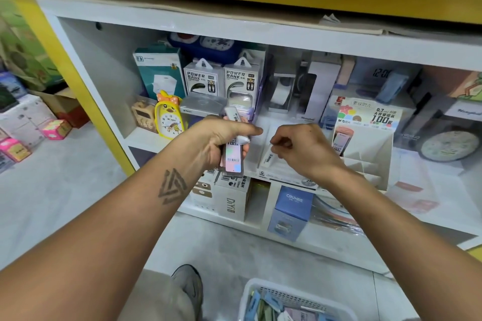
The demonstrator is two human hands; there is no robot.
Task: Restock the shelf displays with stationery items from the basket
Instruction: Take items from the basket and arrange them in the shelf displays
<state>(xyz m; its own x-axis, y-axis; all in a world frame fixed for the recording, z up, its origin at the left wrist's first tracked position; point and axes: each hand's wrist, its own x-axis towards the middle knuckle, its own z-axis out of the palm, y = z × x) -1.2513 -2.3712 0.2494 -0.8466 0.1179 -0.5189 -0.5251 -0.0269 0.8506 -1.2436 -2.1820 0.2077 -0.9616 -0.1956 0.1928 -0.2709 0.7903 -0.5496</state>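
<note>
Gripping lead packs, left hand nears right hand.

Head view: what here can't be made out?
- Basket: cut off by the bottom edge; contents only partly seen.
- Packs in the left hand: fingers cover them, count unclear.
- Right hand: fingertips pinch a white item, mostly hidden.
- Right shelf goods: blurred.
- Display box text: too small.

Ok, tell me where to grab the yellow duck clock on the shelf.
Grip the yellow duck clock by its narrow upper body, just below the orange bow, coming from the front. It stands upright facing out, with a brown clock close on its left and the left hand beside its right, so its sides are crowded.
</note>
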